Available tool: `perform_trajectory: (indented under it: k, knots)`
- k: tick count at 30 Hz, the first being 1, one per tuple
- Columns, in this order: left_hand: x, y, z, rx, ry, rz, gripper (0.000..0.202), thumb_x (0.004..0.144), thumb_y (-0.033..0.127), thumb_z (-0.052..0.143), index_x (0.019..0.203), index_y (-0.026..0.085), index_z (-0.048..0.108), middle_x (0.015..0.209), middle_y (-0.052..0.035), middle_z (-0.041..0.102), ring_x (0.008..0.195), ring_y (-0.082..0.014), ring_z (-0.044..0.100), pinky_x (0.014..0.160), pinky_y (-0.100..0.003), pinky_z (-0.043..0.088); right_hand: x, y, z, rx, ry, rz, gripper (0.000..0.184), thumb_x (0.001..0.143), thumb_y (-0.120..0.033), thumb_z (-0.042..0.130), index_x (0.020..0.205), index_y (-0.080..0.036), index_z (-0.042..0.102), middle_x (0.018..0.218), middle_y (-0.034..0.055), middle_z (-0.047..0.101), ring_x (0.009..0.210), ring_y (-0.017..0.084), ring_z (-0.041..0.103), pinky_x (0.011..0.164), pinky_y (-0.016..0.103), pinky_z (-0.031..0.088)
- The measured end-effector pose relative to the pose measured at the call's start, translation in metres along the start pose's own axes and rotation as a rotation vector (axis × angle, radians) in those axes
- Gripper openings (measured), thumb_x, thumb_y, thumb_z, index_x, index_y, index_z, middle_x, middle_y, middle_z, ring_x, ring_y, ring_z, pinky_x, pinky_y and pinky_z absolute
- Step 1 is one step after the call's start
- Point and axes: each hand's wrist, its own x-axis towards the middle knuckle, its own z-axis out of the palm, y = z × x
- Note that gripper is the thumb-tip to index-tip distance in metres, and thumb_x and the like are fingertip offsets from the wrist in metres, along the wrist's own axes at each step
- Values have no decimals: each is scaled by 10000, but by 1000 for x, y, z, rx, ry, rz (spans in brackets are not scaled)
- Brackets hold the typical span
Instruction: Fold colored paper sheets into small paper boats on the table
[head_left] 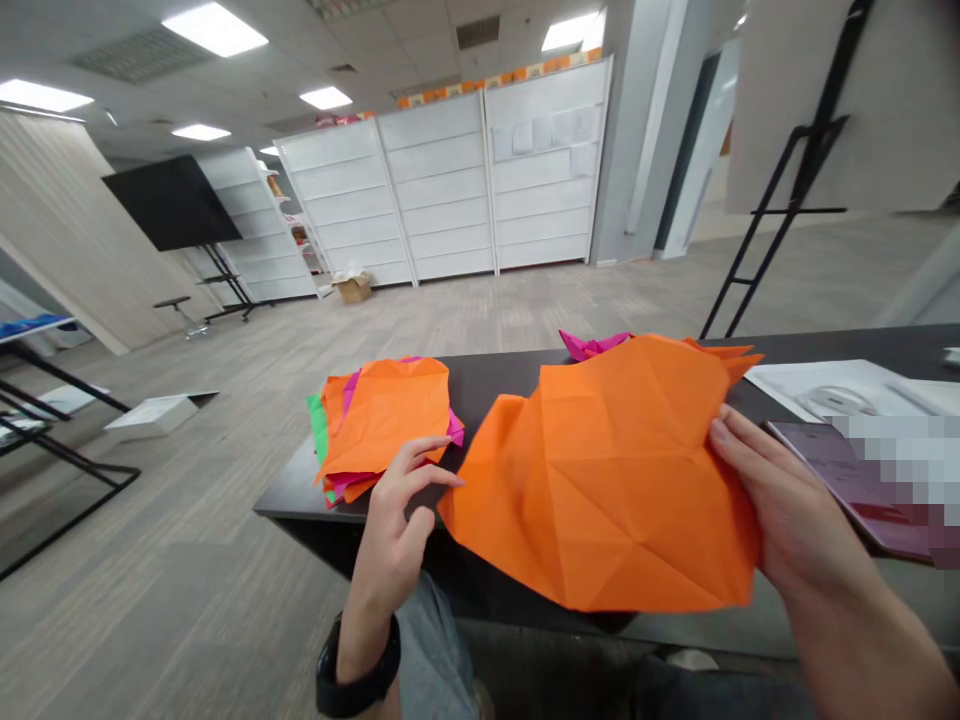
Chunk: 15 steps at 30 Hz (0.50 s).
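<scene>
A large orange sheet of paper (615,490), marked with many fold creases, is held up over the front edge of the table. My right hand (780,490) grips it along its right side, the thumb hidden behind the paper. At the sheet's left corner, my left hand (405,510) has its fingers apart and a fingertip close to the paper; whether it touches is unclear. Beyond my left hand lies a stack of creased paper sheets (390,410), orange on top with pink and green edges showing. Pink folded paper (589,345) peeks out behind the held sheet.
The dark table (495,375) ends at a left corner (281,495). To the right lie a tablet-like device (840,470) and white papers (817,375) with a coiled cable. An easel (780,210) stands behind. A cardboard box (354,288) sits by the white shelving (435,190).
</scene>
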Motion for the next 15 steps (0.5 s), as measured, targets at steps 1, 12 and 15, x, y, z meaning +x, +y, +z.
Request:
perform_trajectory:
  k: [1, 12, 15]
  knots:
    - [1, 0, 1, -77, 32, -52, 285, 814, 114, 427, 839, 194, 699, 1239, -107, 625, 1216, -280, 574, 1026, -486, 469, 0, 0, -1, 5, 24, 11, 269, 665, -379, 802, 926, -343, 750, 1157, 35, 754, 1076, 279, 707, 770, 276, 601]
    - [1, -3, 36, -439, -333, -556, 455, 864, 540, 632, 1125, 173, 563, 987, -84, 659, 869, -219, 681, 642, -294, 537, -14, 0, -2, 43, 73, 121, 400, 608, -411, 808, 1005, -427, 763, 1311, 15, 690, 1187, 342, 649, 840, 383, 625]
    - [-1, 2, 49, -472, -450, -566, 475, 852, 561, 643, 1125, 176, 585, 961, -82, 684, 851, -223, 687, 644, -294, 530, -19, 4, -3, -8, 58, 77, 388, 663, -504, 744, 1050, -483, 736, 1344, -17, 666, 1190, 362, 639, 815, 445, 636]
